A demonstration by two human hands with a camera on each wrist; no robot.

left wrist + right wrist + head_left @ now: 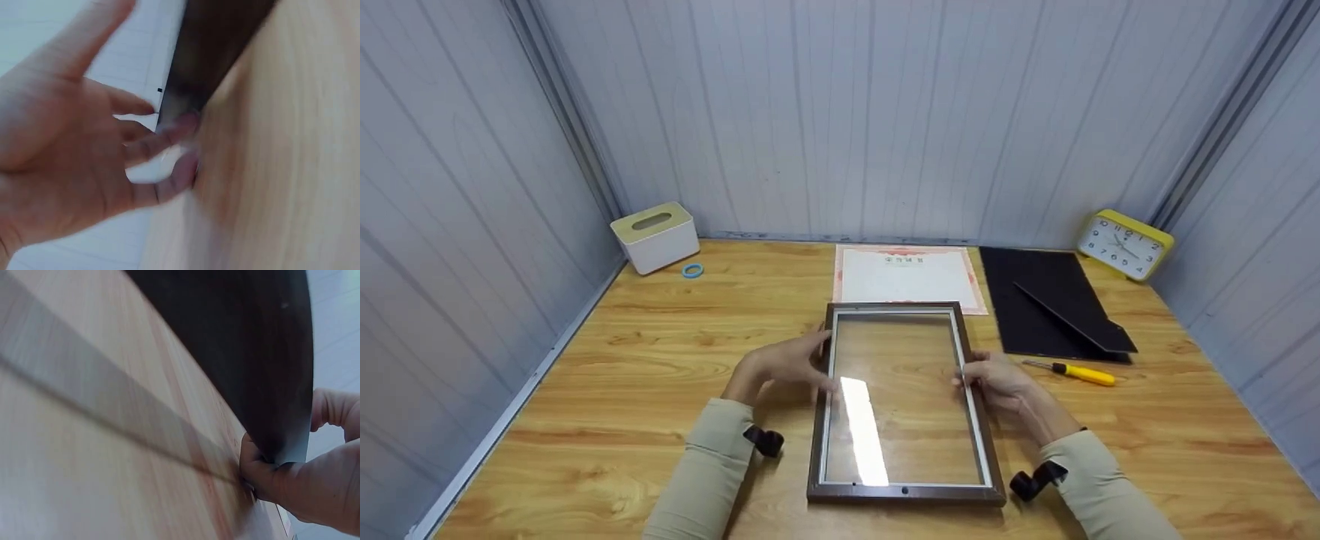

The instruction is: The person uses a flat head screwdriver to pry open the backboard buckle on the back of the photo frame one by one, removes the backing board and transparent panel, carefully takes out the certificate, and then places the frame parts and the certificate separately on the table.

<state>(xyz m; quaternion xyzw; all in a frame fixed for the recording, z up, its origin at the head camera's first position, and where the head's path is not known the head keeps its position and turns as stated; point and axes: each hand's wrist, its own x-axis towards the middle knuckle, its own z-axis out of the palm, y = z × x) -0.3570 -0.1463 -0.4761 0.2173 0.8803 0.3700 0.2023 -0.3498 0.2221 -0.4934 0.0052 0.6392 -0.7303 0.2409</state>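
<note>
A brown picture frame (905, 493) with a silvery inner edge and a clear pane lies in front of me, a bright reflection on its pane. My right hand (997, 381) grips the right side, its fingers curled under the edge in the right wrist view and the thumb above. That side of the frame (242, 343) stands a little off the table. At the left side, my left hand (789, 361) is spread, thumb over the rim and fingers beside it. In the left wrist view those fingers (163, 188) extend towards the frame's outer edge, blurred; firm contact is unclear.
Behind the frame lies a red-bordered certificate (904, 281). To its right are a black backing board (1027, 277) with a stand flap and a yellow-handled screwdriver (1086, 374). A yellow clock (1125, 244), a tissue box (656, 238) and a blue ring (692, 271) stand farther back.
</note>
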